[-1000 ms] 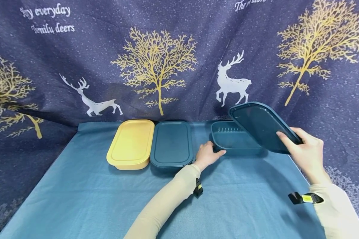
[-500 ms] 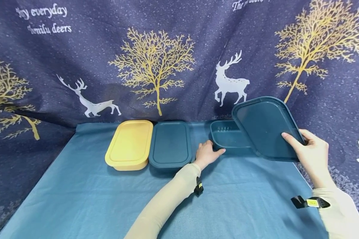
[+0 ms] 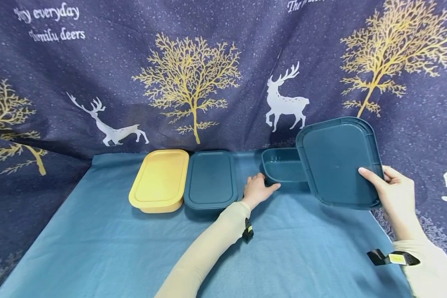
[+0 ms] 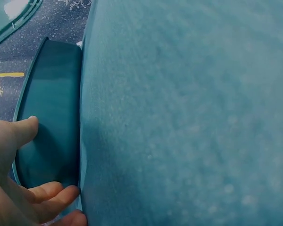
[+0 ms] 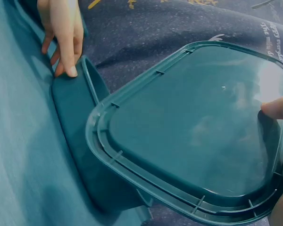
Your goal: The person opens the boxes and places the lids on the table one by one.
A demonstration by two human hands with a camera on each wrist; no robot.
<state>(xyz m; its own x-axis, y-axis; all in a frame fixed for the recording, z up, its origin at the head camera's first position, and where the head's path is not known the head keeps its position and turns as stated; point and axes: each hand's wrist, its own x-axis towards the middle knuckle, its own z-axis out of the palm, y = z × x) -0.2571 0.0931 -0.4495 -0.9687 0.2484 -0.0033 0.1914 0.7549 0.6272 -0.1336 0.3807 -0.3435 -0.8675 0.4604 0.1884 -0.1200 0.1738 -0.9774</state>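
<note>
My left hand (image 3: 260, 191) holds the near left corner of a dark teal plastic food box (image 3: 287, 167), thumb on its front wall and fingers at its left side. The box (image 4: 54, 94) stands uncovered on the table. In the right hand (image 3: 396, 192) is its matching lid (image 3: 337, 161), gripped at the right edge with the thumb on the ribbed inner face. The lid is held upright, tilted, and hides the right part of the box in the head view. Its rim grooves show plainly in the right wrist view, where the lid (image 5: 193, 122) fills the middle.
Left of the left hand stands a second dark teal box (image 3: 212, 180) with its lid on. A yellow lidded box (image 3: 160, 178) sits beside it. A blue cloth (image 3: 115, 248) covers the table; a patterned curtain (image 3: 115, 74) hangs directly behind.
The right hand has moved right and slightly down with the lid, turning its inner face toward the head camera. The left hand has stayed at the box corner.
</note>
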